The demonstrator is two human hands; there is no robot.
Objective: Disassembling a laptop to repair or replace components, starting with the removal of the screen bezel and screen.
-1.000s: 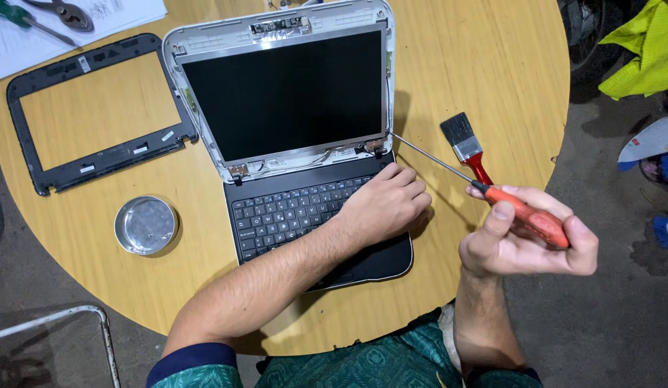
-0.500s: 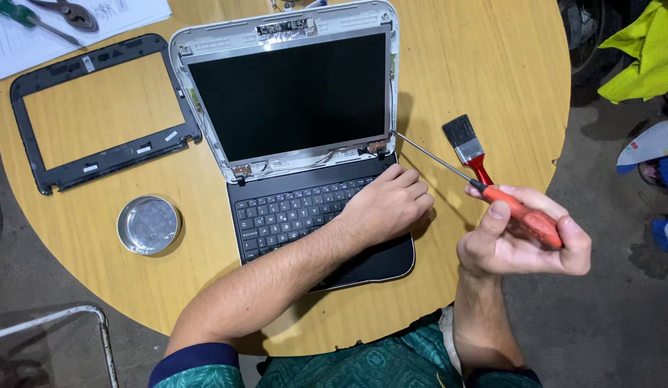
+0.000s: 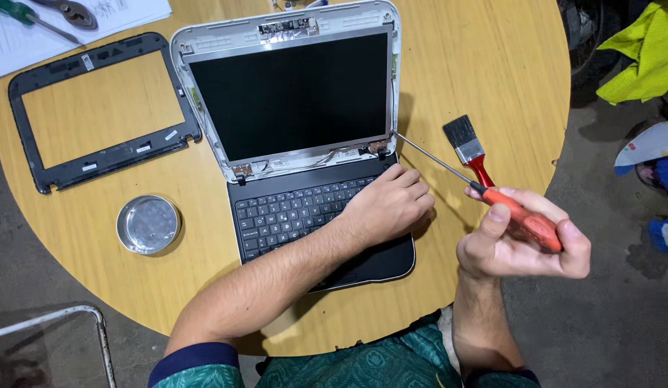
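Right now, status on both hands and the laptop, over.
Left hand resting on laptop keyboard. Right hand gripping red screwdriver, tip at right hinge. Paintbrush beside the shaft, not blocking.

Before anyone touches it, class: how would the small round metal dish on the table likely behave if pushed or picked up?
The round metal dish looks shallow and thin, so probably light. Its flat base sits on the smooth wooden table, so it would likely slide, not roll. The shiny surface may be slippery; the low rim offers little grip.
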